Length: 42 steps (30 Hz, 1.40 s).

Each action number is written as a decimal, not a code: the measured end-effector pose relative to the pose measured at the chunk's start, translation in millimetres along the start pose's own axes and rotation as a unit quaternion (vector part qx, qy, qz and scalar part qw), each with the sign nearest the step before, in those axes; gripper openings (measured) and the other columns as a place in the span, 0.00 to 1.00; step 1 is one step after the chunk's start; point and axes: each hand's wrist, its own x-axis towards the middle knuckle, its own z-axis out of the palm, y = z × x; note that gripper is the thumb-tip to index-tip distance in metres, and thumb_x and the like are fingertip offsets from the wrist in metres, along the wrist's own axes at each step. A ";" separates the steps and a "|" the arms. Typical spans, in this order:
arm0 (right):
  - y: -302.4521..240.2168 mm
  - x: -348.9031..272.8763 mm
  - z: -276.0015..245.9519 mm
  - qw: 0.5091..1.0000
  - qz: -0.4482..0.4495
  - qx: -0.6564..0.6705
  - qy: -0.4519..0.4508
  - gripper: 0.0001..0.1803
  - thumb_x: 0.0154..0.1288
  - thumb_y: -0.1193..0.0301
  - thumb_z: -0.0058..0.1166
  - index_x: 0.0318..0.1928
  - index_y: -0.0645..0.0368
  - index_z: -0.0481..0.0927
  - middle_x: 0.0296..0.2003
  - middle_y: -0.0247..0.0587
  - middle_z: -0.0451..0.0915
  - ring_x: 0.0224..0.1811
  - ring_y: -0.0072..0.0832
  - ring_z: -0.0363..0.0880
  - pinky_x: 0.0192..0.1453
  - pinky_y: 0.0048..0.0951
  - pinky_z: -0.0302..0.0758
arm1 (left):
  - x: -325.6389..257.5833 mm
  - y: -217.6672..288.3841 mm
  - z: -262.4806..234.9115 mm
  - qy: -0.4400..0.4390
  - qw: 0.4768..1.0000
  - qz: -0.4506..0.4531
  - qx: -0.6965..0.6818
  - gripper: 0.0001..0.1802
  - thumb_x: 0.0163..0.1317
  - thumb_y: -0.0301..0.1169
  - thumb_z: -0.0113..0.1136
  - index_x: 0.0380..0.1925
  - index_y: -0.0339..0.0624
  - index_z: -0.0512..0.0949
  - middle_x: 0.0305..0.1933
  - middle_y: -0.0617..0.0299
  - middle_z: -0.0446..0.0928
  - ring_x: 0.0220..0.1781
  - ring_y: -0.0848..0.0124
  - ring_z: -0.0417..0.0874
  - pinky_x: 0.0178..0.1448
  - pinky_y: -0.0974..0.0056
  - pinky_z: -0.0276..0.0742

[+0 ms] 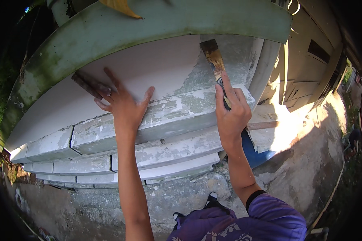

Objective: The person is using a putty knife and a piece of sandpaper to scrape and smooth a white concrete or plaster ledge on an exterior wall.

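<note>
My right hand (234, 112) is wrapped around the dark handle of a putty knife (215, 56). Its rusty, paint-crusted blade points up against the bare grey-green part of the wall panel (225, 52). White putty (149, 64) coats the rest of this panel in a smooth layer. To the left, my left hand (126, 106) reaches over the panel, its thumb spread away. Its fingers grip a dark, flat, straight-edged tool (86, 84) that lies close to the white surface; its exact kind cannot be made out.
A curved green ledge (169, 22) overhangs the panel, with a yellow leaf (122, 8) on it. Below run stepped, putty-smeared concrete mouldings (169, 108). A blue object (253, 150) sits under the right end. Rough concrete ground (301, 172) spreads at right.
</note>
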 end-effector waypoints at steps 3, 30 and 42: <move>4.8 -6.2 6.5 1.000 0.005 0.026 0.001 0.24 0.67 0.72 0.66 0.64 0.45 0.83 0.27 0.34 0.77 0.26 0.23 0.74 0.30 0.30 0.73 | 1.6 -3.9 -0.7 0.006 1.000 0.010 -0.008 0.74 0.54 0.76 0.58 0.80 0.42 0.28 0.81 0.25 0.34 0.83 0.32 0.30 0.76 0.29 0.23; 7.1 -3.9 11.2 0.999 0.001 0.029 0.024 0.25 0.64 0.70 0.69 0.62 0.41 0.85 0.26 0.30 0.77 0.21 0.21 0.73 0.26 0.29 0.73 | 0.9 3.4 -1.1 -0.020 1.000 0.000 -0.004 0.73 0.55 0.75 0.57 0.80 0.39 0.29 0.80 0.24 0.36 0.83 0.33 0.32 0.77 0.30 0.22; 0.1 -2.4 10.3 1.000 0.018 0.002 0.020 0.25 0.64 0.70 0.70 0.62 0.41 0.84 0.26 0.30 0.77 0.22 0.21 0.74 0.27 0.29 0.73 | 0.5 0.9 -0.2 -0.010 1.000 0.003 -0.011 0.74 0.53 0.75 0.58 0.80 0.40 0.29 0.80 0.24 0.35 0.83 0.32 0.31 0.76 0.29 0.22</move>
